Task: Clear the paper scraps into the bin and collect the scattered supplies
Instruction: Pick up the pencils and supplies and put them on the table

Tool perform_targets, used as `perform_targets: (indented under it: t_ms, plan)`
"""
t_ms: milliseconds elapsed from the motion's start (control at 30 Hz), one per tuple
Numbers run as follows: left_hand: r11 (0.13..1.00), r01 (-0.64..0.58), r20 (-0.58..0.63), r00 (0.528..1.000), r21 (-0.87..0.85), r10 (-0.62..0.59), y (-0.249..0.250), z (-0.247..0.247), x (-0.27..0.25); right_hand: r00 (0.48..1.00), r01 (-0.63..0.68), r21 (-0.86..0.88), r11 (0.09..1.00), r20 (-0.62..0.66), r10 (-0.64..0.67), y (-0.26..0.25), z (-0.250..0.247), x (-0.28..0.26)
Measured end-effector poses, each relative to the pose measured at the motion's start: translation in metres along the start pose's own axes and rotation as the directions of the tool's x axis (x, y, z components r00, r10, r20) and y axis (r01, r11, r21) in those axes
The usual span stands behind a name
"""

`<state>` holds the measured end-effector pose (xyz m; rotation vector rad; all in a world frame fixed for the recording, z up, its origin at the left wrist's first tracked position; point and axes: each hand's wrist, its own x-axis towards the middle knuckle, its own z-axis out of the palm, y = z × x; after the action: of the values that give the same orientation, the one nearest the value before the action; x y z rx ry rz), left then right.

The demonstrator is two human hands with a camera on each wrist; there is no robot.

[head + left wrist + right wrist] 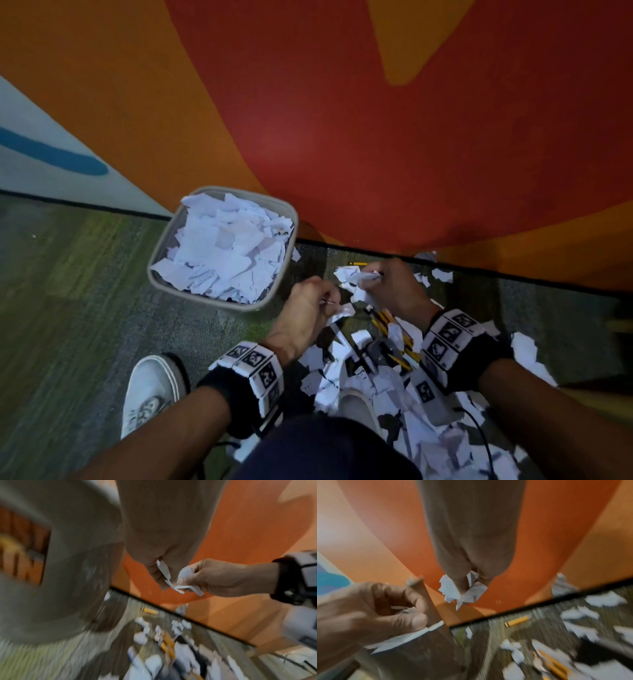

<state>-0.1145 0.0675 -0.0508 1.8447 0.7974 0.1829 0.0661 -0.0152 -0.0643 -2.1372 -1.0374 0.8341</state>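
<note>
both hands, left hand (305, 301) and right hand (387, 287), have fingers clenched on torn white paper scraps (352, 274). the grey square bin (164, 236) beside the left fingers looks heaped full, so loose pieces could slide off.

Likely office or classroom corner: grey-green commercial loop carpet (85, 274), wall painted in orange-and-red mural curves (342, 120), black baseboard strip (513, 274), small grey wastebasket (164, 240).

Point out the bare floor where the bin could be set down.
Bare carpet lies left of the bin, between wall and white shoe. Right of the bin it is crowded: paper scraps and pencils under both hands.
</note>
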Motion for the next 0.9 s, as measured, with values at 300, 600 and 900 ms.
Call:
perform_targets:
  t_ms: [300,600,900]
  plan:
    - [0.932,-0.236,-0.192,0.937,0.275,0.293,0.071,-0.098,-0.028,0.979,0.158,0.013,0.987,-0.129,-0.155,-0.098,-0.031,-0.007]
    - [0.997,0.072,-0.557,0.828,-0.015,-0.068,0.030,-0.194,-0.024,0.986,0.155,-0.014,0.988,-0.062,-0.156,-0.197,0.038,0.017]
    - [0.950,0.101,-0.361,0.932,0.296,0.014,0.011,-0.219,-0.010,0.984,0.162,-0.078,0.984,0.084,-0.156,-0.211,0.055,0.033]
